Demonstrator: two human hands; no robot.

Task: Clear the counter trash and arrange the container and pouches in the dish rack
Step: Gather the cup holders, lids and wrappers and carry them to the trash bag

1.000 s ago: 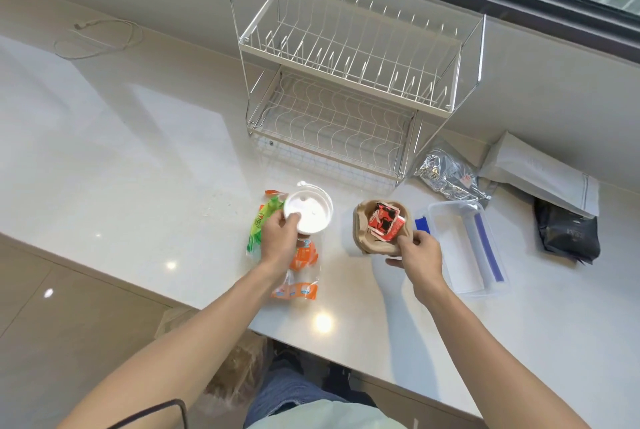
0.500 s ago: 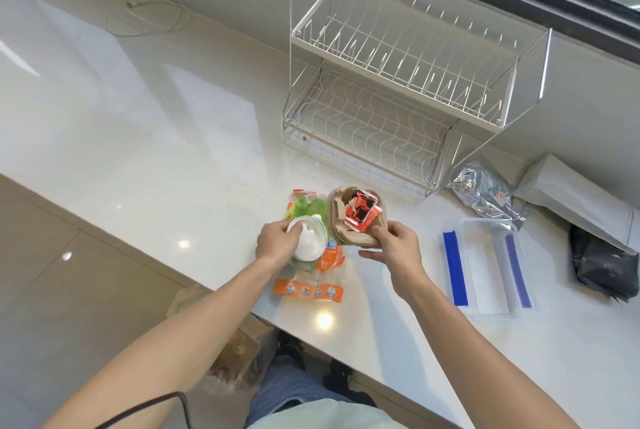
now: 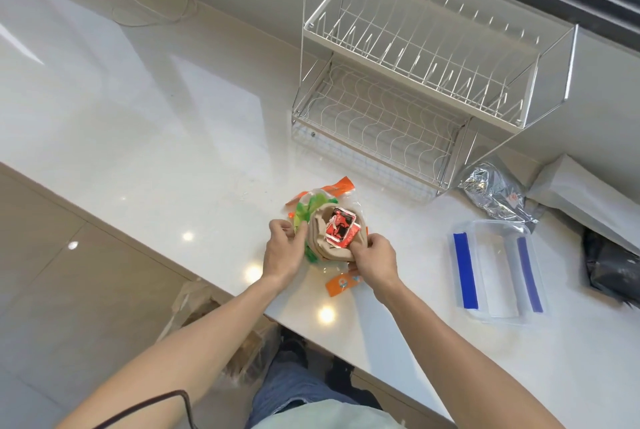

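Observation:
A brown paper cup carrier (image 3: 320,241) with a red sauce packet (image 3: 341,227) in it lies on top of an orange, green and clear plastic wrapper (image 3: 313,201) near the counter's front edge. My right hand (image 3: 372,260) grips the carrier's near right side. My left hand (image 3: 282,250) holds its left side against the green wrapper; the white lid is hidden. The clear container (image 3: 495,269) with blue clips lies to the right. A silver pouch (image 3: 495,196), a white pouch (image 3: 581,200) and a black pouch (image 3: 613,265) lie beyond it. The two-tier white dish rack (image 3: 415,82) stands empty behind.
A white cable (image 3: 156,9) lies coiled at the counter's back left. A brown paper bag (image 3: 207,317) stands on the tiled floor below the counter edge, left of my legs. A dark window frame runs along the top right.
My right hand carried the paper carrier left and set it over the wrapper and lid under my left hand. The white lid is no longer visible. The camera view shifted left.

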